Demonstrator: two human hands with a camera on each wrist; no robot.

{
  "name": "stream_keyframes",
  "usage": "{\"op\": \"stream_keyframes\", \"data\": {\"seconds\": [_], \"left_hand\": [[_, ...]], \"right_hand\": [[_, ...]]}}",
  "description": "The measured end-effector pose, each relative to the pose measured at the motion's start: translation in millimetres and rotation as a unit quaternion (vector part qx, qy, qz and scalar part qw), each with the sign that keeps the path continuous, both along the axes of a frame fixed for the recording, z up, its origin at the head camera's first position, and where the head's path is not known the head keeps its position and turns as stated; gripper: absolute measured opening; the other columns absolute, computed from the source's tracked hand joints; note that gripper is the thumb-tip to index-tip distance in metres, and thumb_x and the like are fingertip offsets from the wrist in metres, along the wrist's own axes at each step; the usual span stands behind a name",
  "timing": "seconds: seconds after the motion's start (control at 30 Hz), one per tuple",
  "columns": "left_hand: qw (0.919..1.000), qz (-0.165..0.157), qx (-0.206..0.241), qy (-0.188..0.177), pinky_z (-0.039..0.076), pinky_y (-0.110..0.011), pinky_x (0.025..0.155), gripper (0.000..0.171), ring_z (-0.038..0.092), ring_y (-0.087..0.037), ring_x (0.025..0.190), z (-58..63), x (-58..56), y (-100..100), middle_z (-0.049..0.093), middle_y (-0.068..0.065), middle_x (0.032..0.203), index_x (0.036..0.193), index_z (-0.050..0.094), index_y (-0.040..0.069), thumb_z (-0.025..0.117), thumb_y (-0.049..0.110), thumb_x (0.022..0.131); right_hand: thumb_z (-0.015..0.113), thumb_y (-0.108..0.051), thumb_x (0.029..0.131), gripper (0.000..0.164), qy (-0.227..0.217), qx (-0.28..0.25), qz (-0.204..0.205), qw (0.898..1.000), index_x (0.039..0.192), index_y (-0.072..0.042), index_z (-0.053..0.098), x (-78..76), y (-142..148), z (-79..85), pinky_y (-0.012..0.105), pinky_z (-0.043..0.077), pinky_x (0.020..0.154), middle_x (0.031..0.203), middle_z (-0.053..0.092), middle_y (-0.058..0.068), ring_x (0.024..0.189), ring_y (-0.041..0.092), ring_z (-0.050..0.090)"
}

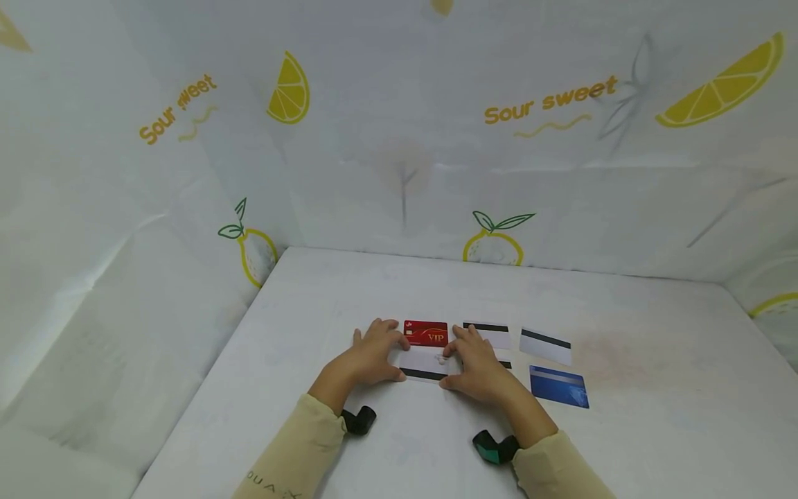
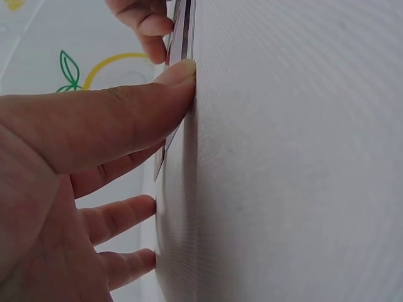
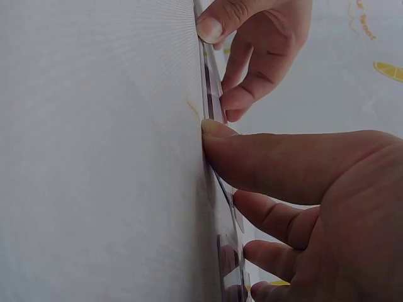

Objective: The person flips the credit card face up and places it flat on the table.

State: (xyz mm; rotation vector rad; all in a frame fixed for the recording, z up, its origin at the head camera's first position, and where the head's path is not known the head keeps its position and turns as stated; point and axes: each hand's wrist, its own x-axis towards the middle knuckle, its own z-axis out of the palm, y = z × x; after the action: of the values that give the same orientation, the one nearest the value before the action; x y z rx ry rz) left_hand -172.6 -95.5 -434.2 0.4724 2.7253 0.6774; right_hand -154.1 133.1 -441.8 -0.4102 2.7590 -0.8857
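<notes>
A white card with a black stripe (image 1: 422,362) lies flat or nearly flat on the white table, stripe toward me. My left hand (image 1: 373,353) grips its left end, thumb at the near corner and index finger at the far one. At the opposite end, my right hand (image 1: 476,367) holds it the same way. Both thumbs, the left thumb (image 2: 126,113) and the right thumb (image 3: 271,157), meet the card's near edge in the wrist views. A red VIP card (image 1: 426,333) lies just beyond it. The right hand partly hides another striped card (image 1: 506,364).
Right of the hands lie two white striped cards, one farther back (image 1: 489,337) and one tilted (image 1: 545,346), plus a blue card (image 1: 559,387). Black devices sit at the left wrist (image 1: 359,421) and right wrist (image 1: 495,448). Lemon-printed sheeting (image 1: 374,173) walls the table's back and sides.
</notes>
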Motion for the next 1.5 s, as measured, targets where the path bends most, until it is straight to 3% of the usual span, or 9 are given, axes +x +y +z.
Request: {"op": "stream_keyframes", "data": {"seconds": [0.5,0.8,1.13,1.5], "left_hand": [[0.9999,0.007,0.014,0.000,0.005,-0.071,0.114,0.040,0.018,-0.033,0.149,0.5,0.3,1.3,0.034,-0.009,0.156,0.105,0.061,0.027,0.086,0.023,0.074],[0.9994,0.012,0.030,-0.011,0.002,-0.070,0.114,0.041,0.015,-0.033,0.150,1.4,1.2,0.0,0.032,-0.009,0.158,0.103,0.058,0.027,0.086,0.021,0.074],[0.9997,0.009,0.023,-0.009,0.003,-0.070,0.114,0.041,0.016,-0.032,0.150,2.6,0.5,0.6,0.031,-0.009,0.158,0.106,0.060,0.026,0.086,0.022,0.074],[0.9997,0.002,0.020,-0.013,0.002,-0.069,0.115,0.040,0.012,-0.032,0.152,0.0,0.5,-1.2,0.028,-0.008,0.160,0.107,0.061,0.025,0.085,0.024,0.076]], "right_hand": [[0.085,-0.020,0.073,0.035,0.010,0.002,-0.007,1.000,0.100,-0.016,0.063,1.8,-2.8,2.2,0.066,0.009,0.115,0.154,0.037,0.021,0.149,0.047,0.011],[0.086,-0.024,0.072,0.047,0.022,0.020,0.008,1.000,0.114,-0.014,0.067,2.9,-4.6,1.4,0.063,0.008,0.117,0.152,0.043,0.015,0.150,0.044,0.012],[0.091,-0.034,0.064,0.052,0.056,0.037,0.018,0.998,0.107,-0.015,0.068,5.5,-5.1,3.5,0.063,0.008,0.117,0.147,0.048,0.014,0.149,0.042,0.016],[0.090,-0.037,0.065,0.047,0.075,0.061,0.021,0.995,0.102,-0.016,0.069,6.4,-5.9,2.6,0.066,0.009,0.116,0.138,0.057,0.011,0.148,0.038,0.022]]}}
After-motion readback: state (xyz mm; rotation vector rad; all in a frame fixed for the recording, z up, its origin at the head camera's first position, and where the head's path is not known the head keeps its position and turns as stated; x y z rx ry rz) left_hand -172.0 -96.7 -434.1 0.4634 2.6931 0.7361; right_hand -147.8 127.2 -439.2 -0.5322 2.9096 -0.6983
